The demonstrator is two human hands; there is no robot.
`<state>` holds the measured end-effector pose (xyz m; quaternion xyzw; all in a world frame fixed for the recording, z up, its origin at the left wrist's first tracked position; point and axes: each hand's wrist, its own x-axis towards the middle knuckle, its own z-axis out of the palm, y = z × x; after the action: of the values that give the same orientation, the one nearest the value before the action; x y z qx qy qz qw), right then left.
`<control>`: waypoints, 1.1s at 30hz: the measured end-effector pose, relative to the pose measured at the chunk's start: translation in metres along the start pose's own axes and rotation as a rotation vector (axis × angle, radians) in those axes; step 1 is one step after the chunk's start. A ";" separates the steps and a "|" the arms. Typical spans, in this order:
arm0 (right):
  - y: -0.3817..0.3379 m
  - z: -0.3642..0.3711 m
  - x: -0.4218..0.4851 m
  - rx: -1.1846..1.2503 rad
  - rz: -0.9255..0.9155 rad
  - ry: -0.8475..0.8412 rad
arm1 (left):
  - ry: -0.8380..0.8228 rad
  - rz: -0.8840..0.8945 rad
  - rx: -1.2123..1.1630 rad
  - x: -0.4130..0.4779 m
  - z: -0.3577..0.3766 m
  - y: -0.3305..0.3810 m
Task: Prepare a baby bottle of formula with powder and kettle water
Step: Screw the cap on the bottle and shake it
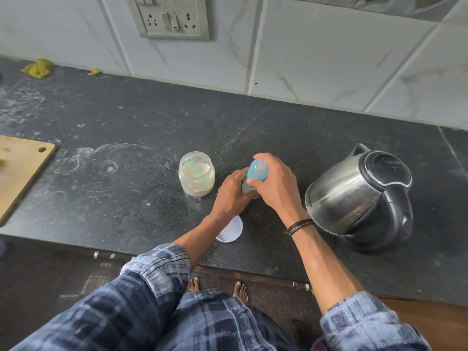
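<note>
At the far left a pale wooden cutting board [22,168] with a rounded corner and a hanging hole lies flat on the table [126,117], a dark speckled stone slab smeared with whitish rings and dust. Right of it, near the middle, stands a squat clear jar [196,184] with a round open mouth. It is part full of cream-coloured powder, and a pale green plastic scoop [196,168] leans inside it. A flat, round white lid [231,233] lies near the front edge of the table, partly under the left forearm.

The left hand [231,192] is curled round the lower body of the baby bottle [257,172], which stands upright on the table between the jar and the kettle. The bottle's top is smooth teal plastic with a translucent dome. The right hand [274,184] comes from above, its fingers and thumb closed round that teal top. A dark braided band [300,225] circles the right wrist.

Just to the right sits the kettle [354,196], its body brushed steel with a short spout, a black plastic lid and a thick black loop handle.
</note>
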<state>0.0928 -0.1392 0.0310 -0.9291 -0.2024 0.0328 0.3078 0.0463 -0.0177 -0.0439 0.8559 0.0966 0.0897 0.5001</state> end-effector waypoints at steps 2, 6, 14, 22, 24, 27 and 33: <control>-0.003 0.004 -0.002 -0.006 0.018 0.048 | 0.012 0.002 -0.005 -0.001 -0.001 0.001; -0.006 0.006 -0.005 -0.035 0.030 0.104 | 0.015 0.013 -0.014 -0.001 -0.001 0.001; 0.000 -0.002 0.000 -0.037 -0.027 -0.022 | 0.012 0.018 -0.007 0.000 -0.001 0.000; -0.008 0.007 -0.001 -0.135 -0.040 0.043 | 0.022 0.020 0.015 -0.001 -0.001 0.002; -0.007 0.003 0.001 -0.128 -0.059 -0.022 | 0.025 0.025 0.012 -0.002 -0.001 0.003; -0.002 0.000 0.002 -0.100 -0.097 -0.039 | 0.019 0.022 0.003 -0.001 -0.001 0.002; 0.001 0.014 -0.004 -0.044 -0.102 0.070 | 0.017 0.035 0.015 0.000 -0.002 -0.001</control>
<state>0.0872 -0.1332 0.0186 -0.9247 -0.2394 -0.0201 0.2953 0.0462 -0.0154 -0.0438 0.8604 0.0866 0.1047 0.4912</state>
